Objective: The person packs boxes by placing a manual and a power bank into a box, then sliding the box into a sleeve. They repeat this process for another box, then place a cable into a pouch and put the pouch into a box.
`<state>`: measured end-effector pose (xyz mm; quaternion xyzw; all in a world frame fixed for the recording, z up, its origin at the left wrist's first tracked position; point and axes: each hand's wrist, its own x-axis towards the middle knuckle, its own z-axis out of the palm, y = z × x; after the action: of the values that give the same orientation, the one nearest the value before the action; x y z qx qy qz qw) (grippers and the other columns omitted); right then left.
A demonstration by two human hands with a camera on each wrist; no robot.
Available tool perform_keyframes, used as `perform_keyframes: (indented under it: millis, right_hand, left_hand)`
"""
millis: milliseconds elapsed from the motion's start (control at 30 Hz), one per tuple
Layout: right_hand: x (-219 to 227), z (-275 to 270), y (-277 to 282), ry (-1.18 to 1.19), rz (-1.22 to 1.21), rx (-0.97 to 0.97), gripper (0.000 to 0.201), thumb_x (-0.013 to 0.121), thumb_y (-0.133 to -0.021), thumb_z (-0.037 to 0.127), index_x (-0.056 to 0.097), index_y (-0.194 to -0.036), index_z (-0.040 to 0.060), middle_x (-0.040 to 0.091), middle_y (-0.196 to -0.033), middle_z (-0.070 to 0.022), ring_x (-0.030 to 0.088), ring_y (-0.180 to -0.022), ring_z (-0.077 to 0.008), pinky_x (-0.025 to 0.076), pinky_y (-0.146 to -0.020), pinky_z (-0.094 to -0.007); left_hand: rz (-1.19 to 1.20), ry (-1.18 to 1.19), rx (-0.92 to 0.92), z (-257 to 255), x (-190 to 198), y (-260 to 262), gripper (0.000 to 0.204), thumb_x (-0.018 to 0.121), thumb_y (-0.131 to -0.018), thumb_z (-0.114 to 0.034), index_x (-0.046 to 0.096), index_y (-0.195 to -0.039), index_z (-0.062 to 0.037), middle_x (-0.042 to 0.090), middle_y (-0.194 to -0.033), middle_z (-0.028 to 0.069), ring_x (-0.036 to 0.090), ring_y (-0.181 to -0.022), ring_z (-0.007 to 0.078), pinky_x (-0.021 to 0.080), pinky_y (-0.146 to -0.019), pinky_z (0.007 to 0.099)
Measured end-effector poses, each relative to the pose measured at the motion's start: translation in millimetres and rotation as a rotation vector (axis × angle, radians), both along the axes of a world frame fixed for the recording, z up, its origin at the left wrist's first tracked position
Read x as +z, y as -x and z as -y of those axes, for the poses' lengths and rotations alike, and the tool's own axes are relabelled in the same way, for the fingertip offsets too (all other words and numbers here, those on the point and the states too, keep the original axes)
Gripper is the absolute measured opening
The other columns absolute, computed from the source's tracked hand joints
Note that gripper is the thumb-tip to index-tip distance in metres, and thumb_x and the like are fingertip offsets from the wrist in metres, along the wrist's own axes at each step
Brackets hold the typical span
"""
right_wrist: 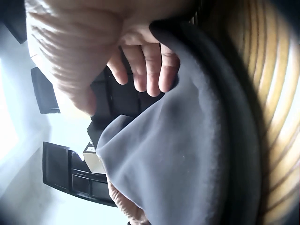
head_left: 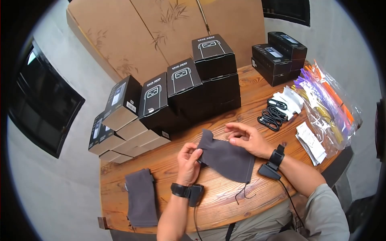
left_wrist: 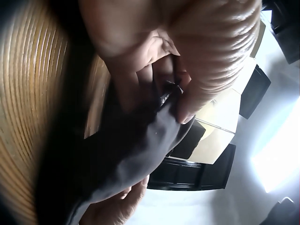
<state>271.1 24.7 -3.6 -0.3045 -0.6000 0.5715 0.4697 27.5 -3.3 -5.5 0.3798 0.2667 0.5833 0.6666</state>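
Your left hand [head_left: 188, 166] pinches the grey drawstring pouch [head_left: 228, 158] at five o'clock, its cord [head_left: 247, 183] undrawn; your right hand [head_left: 256, 142] has fingers apart. A second pouch [head_left: 142, 199] lies at seven o'clock.

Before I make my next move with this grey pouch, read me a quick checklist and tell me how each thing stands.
1. Left hand has hold of the grey pouch: ok, thumb and fingers pinch one end.
2. Right hand has a grip too: not ok, its fingers and thumb are apart.
3. Drawstring free of both hands: ok, it hangs loose at the near corner.
4. Pouch empty: cannot tell, the inside is hidden.
5. Black cables apart from the pouch: ok, coiled beyond the right hand.
6. Second pouch out of the way: ok, it lies off to the left.
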Motion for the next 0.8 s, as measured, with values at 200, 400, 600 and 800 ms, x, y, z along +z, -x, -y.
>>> perform_keyframes:
  millis: [200,400,600,800]
  right_hand:
    - [17.2,15.8,-0.2,0.118,0.188,0.2,0.082,0.077,-0.083,0.021,0.03,-0.148,0.0023,0.06,-0.123,-0.0104,0.061,-0.093,-0.0085,0.049,-0.08,-0.0204]
    - [7.9,14.9,0.8,0.139,0.037,0.139,0.034,0.071,-0.088,0.016,0.065,-0.117,-0.0005,0.069,-0.1,-0.0031,0.061,-0.085,-0.0055,0.051,-0.073,-0.0212]
    - [20.1,17.5,-5.1,0.069,-0.032,-0.147,0.017,0.072,-0.088,0.015,0.07,-0.089,-0.0021,0.069,-0.082,-0.0047,0.062,-0.069,-0.0076,0.051,-0.062,-0.0209]
    - [25.0,24.1,-2.0,0.058,-0.24,-0.11,0.024,0.068,-0.09,0.01,0.063,-0.11,-0.0019,0.068,-0.097,-0.0075,0.066,-0.082,-0.0119,0.057,-0.062,-0.0234]
  left_hand:
    - [-0.051,-0.037,-0.086,1.5,-7.0,2.2,0.026,0.065,-0.088,0.0,0.052,-0.11,-0.0077,0.064,-0.106,0.0084,0.063,-0.095,0.0154,0.054,-0.081,0.0288]
    - [-0.095,-0.022,-0.092,4.1,6.0,-5.8,0.059,0.07,-0.086,-0.009,0.04,-0.137,-0.005,0.06,-0.121,0.0133,0.061,-0.108,0.0195,0.053,-0.088,0.0323]
    - [-0.145,-0.009,-0.189,1.6,3.5,-7.9,0.081,0.078,-0.082,-0.025,0.033,-0.145,-0.0028,0.053,-0.13,0.0158,0.06,-0.112,0.0243,0.051,-0.094,0.035]
    - [-0.236,-0.038,-0.215,3.2,7.2,-7.6,0.086,0.081,-0.077,-0.035,0.037,-0.144,-0.0024,0.051,-0.134,0.0174,0.058,-0.116,0.027,0.048,-0.098,0.0383]
